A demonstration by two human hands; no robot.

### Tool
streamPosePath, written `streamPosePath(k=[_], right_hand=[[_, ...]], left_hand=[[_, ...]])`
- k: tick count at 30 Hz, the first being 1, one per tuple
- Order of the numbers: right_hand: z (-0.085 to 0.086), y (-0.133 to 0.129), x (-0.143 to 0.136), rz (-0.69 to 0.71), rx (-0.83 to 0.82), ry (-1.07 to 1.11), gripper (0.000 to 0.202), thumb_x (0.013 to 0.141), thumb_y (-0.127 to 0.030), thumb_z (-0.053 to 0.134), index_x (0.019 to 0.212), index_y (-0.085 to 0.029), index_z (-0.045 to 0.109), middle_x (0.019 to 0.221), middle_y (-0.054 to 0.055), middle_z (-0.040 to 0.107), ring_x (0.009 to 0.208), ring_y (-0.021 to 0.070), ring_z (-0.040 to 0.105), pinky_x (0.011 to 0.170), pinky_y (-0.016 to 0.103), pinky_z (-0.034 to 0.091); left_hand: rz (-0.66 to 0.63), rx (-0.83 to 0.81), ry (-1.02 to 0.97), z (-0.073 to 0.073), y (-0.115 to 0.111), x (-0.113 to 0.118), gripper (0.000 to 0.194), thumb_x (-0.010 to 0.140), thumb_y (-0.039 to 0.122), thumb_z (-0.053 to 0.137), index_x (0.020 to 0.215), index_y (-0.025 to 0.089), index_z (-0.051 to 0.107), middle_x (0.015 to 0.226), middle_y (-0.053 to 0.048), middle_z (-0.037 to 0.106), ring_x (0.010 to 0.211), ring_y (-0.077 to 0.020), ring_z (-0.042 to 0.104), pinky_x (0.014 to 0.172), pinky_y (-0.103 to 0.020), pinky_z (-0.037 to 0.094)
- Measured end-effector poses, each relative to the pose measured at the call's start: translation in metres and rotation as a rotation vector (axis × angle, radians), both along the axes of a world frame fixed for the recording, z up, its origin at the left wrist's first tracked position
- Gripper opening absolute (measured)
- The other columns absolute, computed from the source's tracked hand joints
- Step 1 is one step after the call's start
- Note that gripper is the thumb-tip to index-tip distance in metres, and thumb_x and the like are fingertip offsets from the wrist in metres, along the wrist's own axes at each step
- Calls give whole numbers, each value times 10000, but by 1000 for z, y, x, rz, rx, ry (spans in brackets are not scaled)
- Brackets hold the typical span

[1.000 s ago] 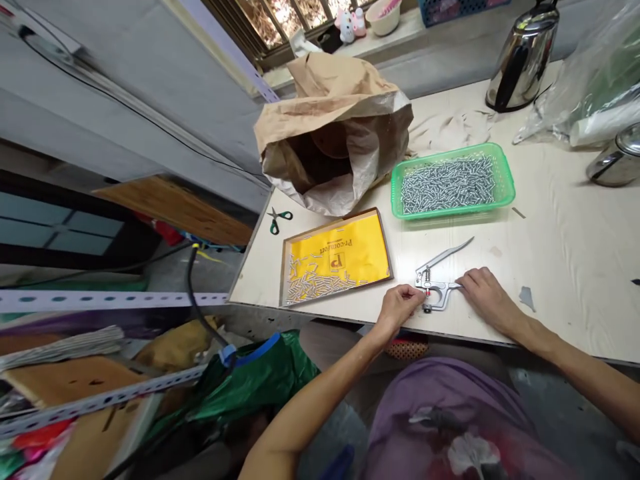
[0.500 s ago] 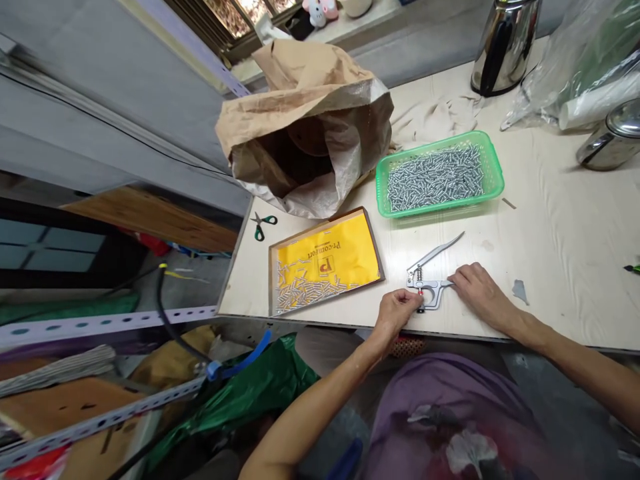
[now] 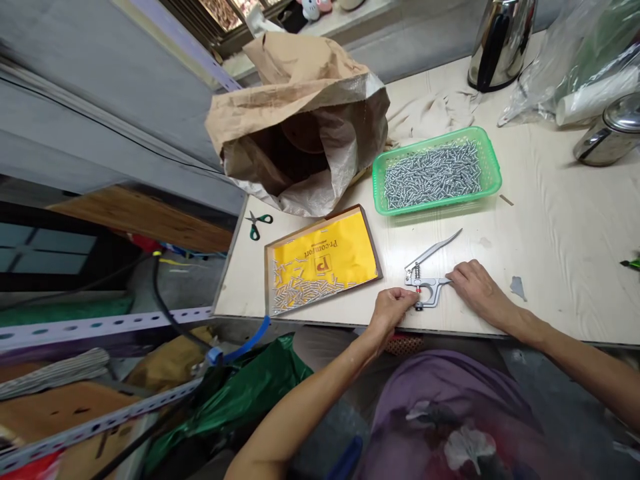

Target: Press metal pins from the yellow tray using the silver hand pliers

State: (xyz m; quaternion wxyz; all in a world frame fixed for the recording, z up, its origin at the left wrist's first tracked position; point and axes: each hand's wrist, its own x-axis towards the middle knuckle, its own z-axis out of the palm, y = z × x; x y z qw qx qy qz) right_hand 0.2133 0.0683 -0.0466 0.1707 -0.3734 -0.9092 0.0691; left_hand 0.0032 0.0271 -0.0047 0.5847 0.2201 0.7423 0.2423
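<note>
Grey metal snap pliers lie on the table near its front edge, their long upper handle raised away from the lower one. My right hand rests palm down with its fingers closed on the end of the lower handle. At the jaw, my left hand pinches thumb and fingers together; what sits between the fingertips is too small to make out. A bit of red shows in the jaw beside them. Left of the hands, a shallow cardboard tray with a yellow lining holds many small silver metal pieces.
Behind the pliers stands a green plastic basket full of small metal pieces. A large open paper sack, green-handled scissors, a steel kettle, a steel cup and a grey scrap are also on the table.
The whole view has shifted slightly. Both hands keep their places at the pliers, with the left fingertips still at the jaw.
</note>
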Motion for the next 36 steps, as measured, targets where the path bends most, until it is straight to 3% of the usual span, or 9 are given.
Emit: streamPosePath(k=[5,16,22,24,26,29,32,36], right_hand=[[0,0,0,15,-42,-3,252,951,-73,383,915,-165,615,897,102,579,805,229,437,717,347,374],[10,1,1,28,-125,-24,278,949,-87,354,946,-176,618,930,112,572,833,237,435,743,350,372],[15,1,3,27,-173,-42,228,931,-85,404,942,-164,618,921,110,588,837,233,472,733,338,407],[22,5,7,63,-213,-43,193,924,-155,492,1077,-152,609,1031,131,611,909,246,513,759,350,445],[28,13,12,107,-216,-51,451,879,-252,614,1306,-151,510,1274,179,563,1107,297,515,848,400,472],[33,34,17,172,-175,-112,855,782,-395,736,1492,-181,310,1537,215,340,1390,376,326,1008,516,412],[29,59,14,234,-156,-197,1011,681,-512,797,1498,-167,311,1528,237,353,1427,409,268,1066,578,342],[19,79,10,261,-142,-231,972,642,-564,791,1442,-177,397,1378,211,527,1320,401,414,1061,588,320]], left_hand=[[-2,-10,-24,2,-3,2,293,683,347,808,719,106,646,469,83,449,333,-10,265,351,-194,152],[-224,-145,-92,12,13,-3,211,782,226,696,648,141,558,375,94,428,264,-20,261,330,-194,114],[-230,-126,-124,10,10,-3,282,749,313,746,638,146,547,386,97,430,271,-15,265,342,-196,119],[-223,-112,-125,9,8,-3,303,738,339,762,643,144,550,390,98,429,276,-13,265,345,-197,121],[-222,-106,-124,8,7,-3,305,740,351,764,658,139,561,395,96,433,281,-15,274,345,-195,123],[-228,-108,-117,8,7,-3,302,750,353,761,673,133,569,391,95,434,282,-17,281,342,-188,123],[-215,-107,-109,7,6,-2,277,760,332,757,696,131,577,381,97,434,279,-18,266,338,-186,127],[-198,-93,-112,5,4,-1,278,760,339,761,704,128,588,388,95,436,285,-18,274,340,-181,135]])
